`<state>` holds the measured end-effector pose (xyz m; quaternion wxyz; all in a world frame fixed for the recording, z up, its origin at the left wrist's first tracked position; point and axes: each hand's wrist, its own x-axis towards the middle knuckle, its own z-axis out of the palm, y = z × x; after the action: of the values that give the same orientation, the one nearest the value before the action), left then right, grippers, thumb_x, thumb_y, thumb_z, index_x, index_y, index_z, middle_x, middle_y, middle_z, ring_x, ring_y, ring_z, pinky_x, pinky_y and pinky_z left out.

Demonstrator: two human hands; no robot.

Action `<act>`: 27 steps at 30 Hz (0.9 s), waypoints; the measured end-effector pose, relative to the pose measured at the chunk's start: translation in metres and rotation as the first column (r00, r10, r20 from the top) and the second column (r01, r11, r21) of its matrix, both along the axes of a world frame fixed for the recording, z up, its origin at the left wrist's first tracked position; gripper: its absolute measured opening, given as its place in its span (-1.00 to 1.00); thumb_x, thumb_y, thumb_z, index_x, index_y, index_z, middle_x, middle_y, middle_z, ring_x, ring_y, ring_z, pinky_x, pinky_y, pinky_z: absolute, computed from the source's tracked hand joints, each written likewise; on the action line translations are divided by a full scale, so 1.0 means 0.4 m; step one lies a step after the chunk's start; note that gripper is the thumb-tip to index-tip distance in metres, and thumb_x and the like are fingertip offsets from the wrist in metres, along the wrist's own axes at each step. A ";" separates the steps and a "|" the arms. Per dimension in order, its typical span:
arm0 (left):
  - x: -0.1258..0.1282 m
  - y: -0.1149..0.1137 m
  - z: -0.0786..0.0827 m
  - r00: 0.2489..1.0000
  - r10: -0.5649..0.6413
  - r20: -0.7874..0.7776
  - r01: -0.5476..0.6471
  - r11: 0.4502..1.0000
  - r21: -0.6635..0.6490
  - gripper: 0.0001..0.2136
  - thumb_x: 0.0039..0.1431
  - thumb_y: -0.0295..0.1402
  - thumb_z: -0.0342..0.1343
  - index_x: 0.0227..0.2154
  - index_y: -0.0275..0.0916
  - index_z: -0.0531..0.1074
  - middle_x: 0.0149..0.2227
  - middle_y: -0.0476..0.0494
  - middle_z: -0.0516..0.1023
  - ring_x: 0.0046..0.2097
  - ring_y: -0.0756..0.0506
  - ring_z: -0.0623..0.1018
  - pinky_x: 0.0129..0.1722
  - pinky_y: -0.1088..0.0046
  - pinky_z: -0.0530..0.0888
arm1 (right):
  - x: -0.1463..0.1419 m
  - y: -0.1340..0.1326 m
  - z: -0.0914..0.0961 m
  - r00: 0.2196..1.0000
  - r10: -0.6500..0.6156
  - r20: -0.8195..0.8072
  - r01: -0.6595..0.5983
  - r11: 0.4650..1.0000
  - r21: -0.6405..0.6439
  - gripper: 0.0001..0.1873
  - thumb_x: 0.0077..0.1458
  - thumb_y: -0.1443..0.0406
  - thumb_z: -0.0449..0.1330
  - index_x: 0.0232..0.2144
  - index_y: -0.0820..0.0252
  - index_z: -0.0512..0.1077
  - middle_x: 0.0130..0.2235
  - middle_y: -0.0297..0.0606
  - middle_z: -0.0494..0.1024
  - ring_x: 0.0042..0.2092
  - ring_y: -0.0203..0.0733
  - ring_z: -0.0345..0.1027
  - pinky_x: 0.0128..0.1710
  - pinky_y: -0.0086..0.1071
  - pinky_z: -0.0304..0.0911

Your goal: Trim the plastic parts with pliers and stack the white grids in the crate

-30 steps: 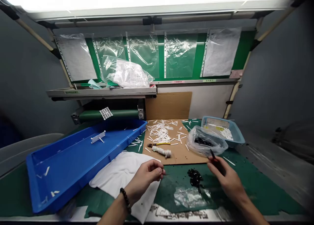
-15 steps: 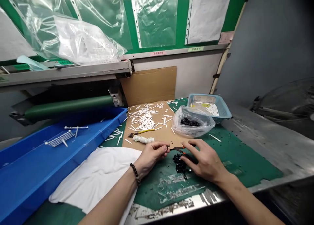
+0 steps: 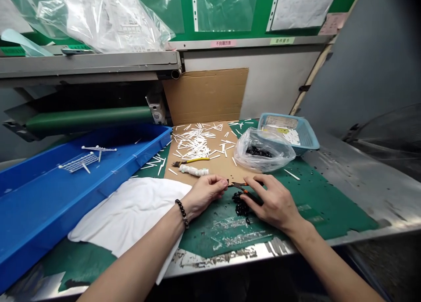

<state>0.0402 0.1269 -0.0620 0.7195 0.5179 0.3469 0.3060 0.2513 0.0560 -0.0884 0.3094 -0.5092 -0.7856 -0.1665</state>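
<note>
- Green-matted tabletop with a cardboard sheet as the reference point, its near edge the centre of the work
- Left hand at the sheet's near edge: grip closed, fingertips pinched together, anything between them too small to tell
- Right hand just past that edge: grip closed on orange-handled side cutters, tips angled toward the left fingertips, apparently for close work
- Pile of black parts just below the sheet, under the cutters, within easy reach
- White plastic sticks heaped on the sheet, seemingly kept apart from the black parts, beside a yellow-handled brush
- Clear plastic bag and light-blue basket beyond the sheet's right side, blue tray to its left, white cloth before it
- Open room on the mat right of the sheet; little room toward the tabletop's front edge, close below the wrists
</note>
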 end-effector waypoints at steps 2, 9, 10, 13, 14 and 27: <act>0.002 -0.002 0.001 1.000 -0.011 -0.002 0.011 1.000 -0.005 -0.64 -0.15 -0.13 0.35 -0.46 -0.33 0.42 -0.45 -0.02 0.40 -0.45 0.09 0.31 -0.45 0.55 0.22 | -0.002 -0.001 0.002 1.000 -0.009 0.014 0.009 1.000 0.003 -0.60 0.20 0.16 0.14 0.03 0.23 0.36 -0.14 -0.07 0.41 -0.12 0.01 0.31 -0.15 -0.19 0.29; 0.005 -0.005 0.007 1.000 0.008 -0.019 -0.009 1.000 -0.028 -0.63 -0.18 -0.14 0.37 -0.45 -0.33 0.45 -0.43 -0.05 0.43 -0.43 0.07 0.35 -0.43 0.54 0.25 | 0.002 0.005 -0.002 1.000 0.004 0.007 -0.005 1.000 0.014 -0.60 0.19 0.15 0.15 0.03 0.20 0.38 -0.15 -0.08 0.42 -0.15 -0.01 0.32 -0.17 -0.21 0.29; 0.006 -0.005 0.006 1.000 0.010 -0.018 -0.011 1.000 -0.028 -0.63 -0.18 -0.14 0.37 -0.45 -0.34 0.45 -0.43 -0.05 0.43 -0.43 0.07 0.35 -0.43 0.54 0.25 | 0.002 0.005 -0.003 1.000 0.002 0.005 -0.002 1.000 0.010 -0.59 0.19 0.14 0.15 0.03 0.20 0.37 -0.15 -0.08 0.42 -0.15 -0.01 0.32 -0.17 -0.21 0.29; 0.008 -0.001 0.004 1.000 0.021 -0.010 -0.022 0.999 -0.023 -0.65 -0.17 -0.16 0.37 -0.45 -0.34 0.46 -0.44 -0.03 0.43 -0.44 0.08 0.34 -0.42 0.54 0.25 | 0.003 0.002 -0.001 1.000 -0.003 0.010 0.003 1.000 0.002 -0.60 0.20 0.14 0.13 0.03 0.20 0.37 -0.15 -0.08 0.42 -0.14 -0.01 0.31 -0.16 -0.21 0.28; 0.009 0.000 0.003 1.000 0.025 -0.009 -0.026 1.000 -0.018 -0.66 -0.17 -0.16 0.37 -0.45 -0.34 0.46 -0.44 -0.03 0.43 -0.44 0.08 0.34 -0.42 0.54 0.25 | 0.003 0.002 0.000 1.000 -0.003 0.012 0.003 1.000 -0.001 -0.60 0.21 0.14 0.13 0.03 0.20 0.36 -0.15 -0.08 0.42 -0.14 -0.01 0.30 -0.15 -0.21 0.28; 0.006 0.006 -0.004 0.999 0.005 -0.054 -0.003 0.999 0.037 -0.69 -0.11 -0.20 0.34 -0.47 -0.34 0.44 -0.48 -0.01 0.43 -0.46 0.08 0.33 -0.43 0.53 0.23 | 0.001 0.003 0.002 1.000 0.000 0.008 0.000 1.000 -0.027 -0.61 0.21 0.14 0.12 0.02 0.21 0.37 -0.15 -0.09 0.40 -0.14 -0.02 0.28 -0.14 -0.22 0.25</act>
<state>0.0424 0.1294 -0.0635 0.6995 0.5385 0.3618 0.2996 0.2518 0.0571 -0.0876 0.2992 -0.5128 -0.7890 -0.1581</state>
